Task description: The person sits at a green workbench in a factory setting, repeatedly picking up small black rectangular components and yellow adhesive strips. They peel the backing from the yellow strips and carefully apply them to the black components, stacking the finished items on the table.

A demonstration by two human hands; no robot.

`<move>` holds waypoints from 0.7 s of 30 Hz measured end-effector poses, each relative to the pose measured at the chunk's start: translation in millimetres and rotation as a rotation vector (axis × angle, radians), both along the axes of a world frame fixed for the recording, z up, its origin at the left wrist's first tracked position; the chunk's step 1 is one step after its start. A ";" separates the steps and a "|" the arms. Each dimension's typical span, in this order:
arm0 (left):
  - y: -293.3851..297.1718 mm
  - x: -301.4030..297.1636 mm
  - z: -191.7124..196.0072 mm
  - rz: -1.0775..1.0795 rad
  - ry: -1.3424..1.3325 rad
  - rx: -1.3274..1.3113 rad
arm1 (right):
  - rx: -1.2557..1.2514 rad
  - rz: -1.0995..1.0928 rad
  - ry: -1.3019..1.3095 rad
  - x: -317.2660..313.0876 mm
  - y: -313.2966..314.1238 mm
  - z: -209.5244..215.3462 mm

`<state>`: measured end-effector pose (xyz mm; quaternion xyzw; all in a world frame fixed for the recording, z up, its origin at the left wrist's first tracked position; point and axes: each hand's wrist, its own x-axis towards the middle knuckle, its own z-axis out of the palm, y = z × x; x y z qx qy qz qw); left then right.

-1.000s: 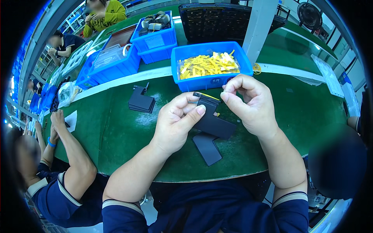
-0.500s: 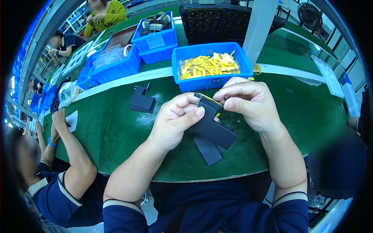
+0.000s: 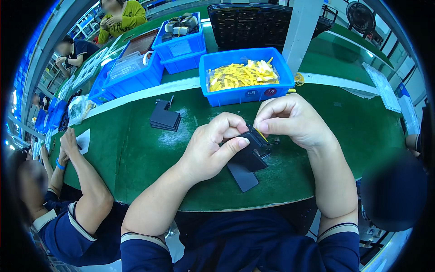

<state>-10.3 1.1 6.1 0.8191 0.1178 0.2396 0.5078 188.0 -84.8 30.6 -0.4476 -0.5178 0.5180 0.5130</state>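
Observation:
My left hand [image 3: 210,147] is closed on a black L-shaped plastic part [image 3: 248,154], with the thumb pressed on its upper face. The part is tilted above the table. Along its edge by my fingers runs a thin yellow strip [image 3: 261,135]. The thumb and forefinger of my right hand [image 3: 290,120] pinch together at the upper end of this strip. A dark flat piece [image 3: 244,178] lies on the green table just below the held part and is partly covered by it. To the left rests a small stack of black L-shaped parts [image 3: 165,117].
A blue bin of yellow strips [image 3: 244,77] stands right beyond my hands. More blue bins [image 3: 181,45] are at the back left, and a white post [image 3: 301,36] rises at the back right. Co-workers sit on both sides; one forearm [image 3: 86,167] rests at the left.
Both hands have come down nearer to me, and the black part has been turned, showing a different edge. My right fingers now pinch at the yellow strip on that edge.

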 end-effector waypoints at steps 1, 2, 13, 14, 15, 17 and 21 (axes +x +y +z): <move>-0.8 0.4 0.3 0.009 -0.015 0.017 | 0.018 0.005 -0.049 0.7 -0.5 -0.1; -1.9 1.1 0.2 0.018 -0.029 0.035 | 0.037 0.011 -0.099 1.0 -0.7 -0.2; -3.0 1.6 4.2 0.059 -0.062 0.262 | -0.106 0.063 0.103 0.2 1.9 -4.1; -2.4 2.3 3.7 0.054 -0.073 0.283 | -0.124 0.067 0.127 0.0 2.3 -5.4; -1.6 2.0 2.8 0.055 -0.081 0.306 | -0.129 0.039 0.108 -0.8 4.2 -7.4; 0.1 0.5 1.5 0.066 -0.090 0.306 | -0.139 -0.016 0.070 -2.6 8.2 -11.6; 8.5 -1.9 1.8 0.151 -0.101 0.005 | -0.075 -0.392 -0.548 -3.0 14.1 -18.3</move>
